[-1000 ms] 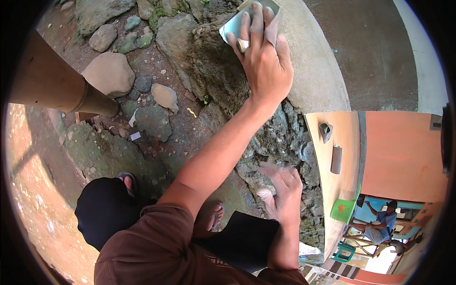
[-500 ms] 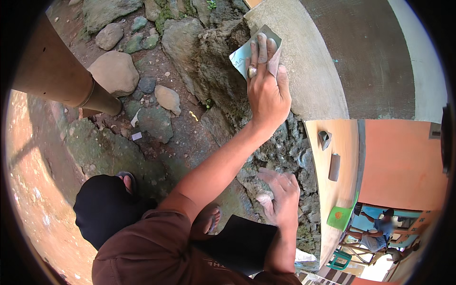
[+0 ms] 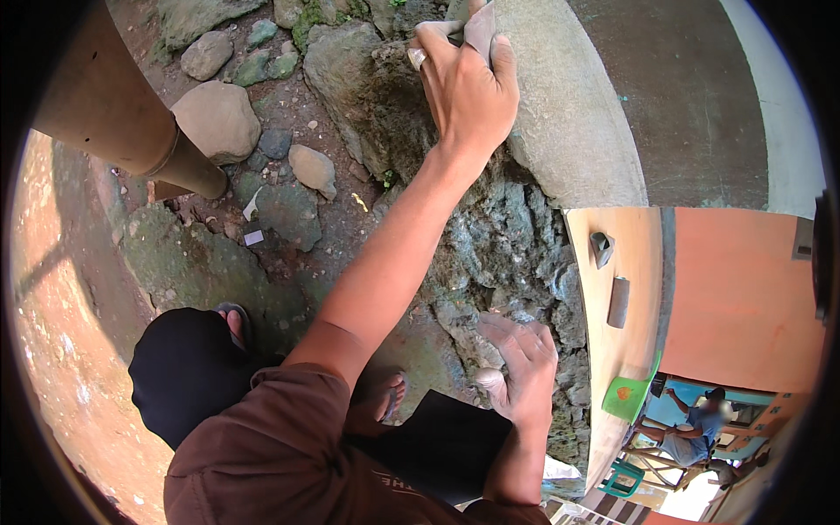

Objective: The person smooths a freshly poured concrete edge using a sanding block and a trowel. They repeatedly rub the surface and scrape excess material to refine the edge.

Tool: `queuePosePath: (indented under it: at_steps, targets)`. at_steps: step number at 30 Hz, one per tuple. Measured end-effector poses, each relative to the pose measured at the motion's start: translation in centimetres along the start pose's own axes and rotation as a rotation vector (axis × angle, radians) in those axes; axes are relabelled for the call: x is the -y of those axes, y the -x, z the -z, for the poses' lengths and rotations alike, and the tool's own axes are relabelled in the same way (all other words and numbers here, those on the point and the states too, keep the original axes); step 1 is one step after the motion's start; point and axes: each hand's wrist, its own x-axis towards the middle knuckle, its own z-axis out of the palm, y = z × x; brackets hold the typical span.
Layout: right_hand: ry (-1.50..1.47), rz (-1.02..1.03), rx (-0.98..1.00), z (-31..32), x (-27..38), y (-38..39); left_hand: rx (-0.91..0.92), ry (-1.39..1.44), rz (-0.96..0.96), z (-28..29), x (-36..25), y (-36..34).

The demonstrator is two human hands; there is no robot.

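Note:
At the top, my left hand [image 3: 468,83], with a ring on one finger, grips a bent piece of sandpaper [image 3: 480,30]. Only a grey corner of the sheet shows between the fingers; part of the hand and sheet runs to the picture's upper edge. The hand is beside the pale, rough-coated concrete edge [image 3: 569,122]. My right hand [image 3: 523,363], dusty with grey powder, is over the rough stone wall [image 3: 516,254] lower down. Its fingers are bent and apart from the thumb, with nothing seen in them.
On the tan ledge to the right lie a folded grey piece [image 3: 601,248] and a grey roll [image 3: 618,302]. A green chair [image 3: 623,398] and a seated person [image 3: 696,429] are beyond. Rocks [image 3: 217,122] and a brown post [image 3: 114,96] stand left.
My left hand has moved up and slightly left with the sandpaper, which is now more bent and mostly hidden. My right hand has hardly moved.

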Motion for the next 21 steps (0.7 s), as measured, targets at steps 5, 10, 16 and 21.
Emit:
queuePosePath:
  at_steps: [5, 10, 16, 21]
  targets:
    - [-0.041, 0.012, -0.008, 0.1, 0.8, 0.2, -0.05, -0.017, -0.043, 0.0, 1.6, -3.3]
    - [-0.004, 0.022, 0.012, 0.0, 0.2, 0.3, 0.02, 0.395, 0.105, 0.0, 2.9, -3.5]
    - [-0.019, 0.045, 0.012, 0.1, 0.6, -0.4, -0.068, 0.195, 0.101, 1.0, 1.2, -0.9]
    - [-0.022, 0.05, 0.029, 0.0, 1.0, -0.7, -0.079, 0.168, 0.132, 1.0, 0.8, -2.5]
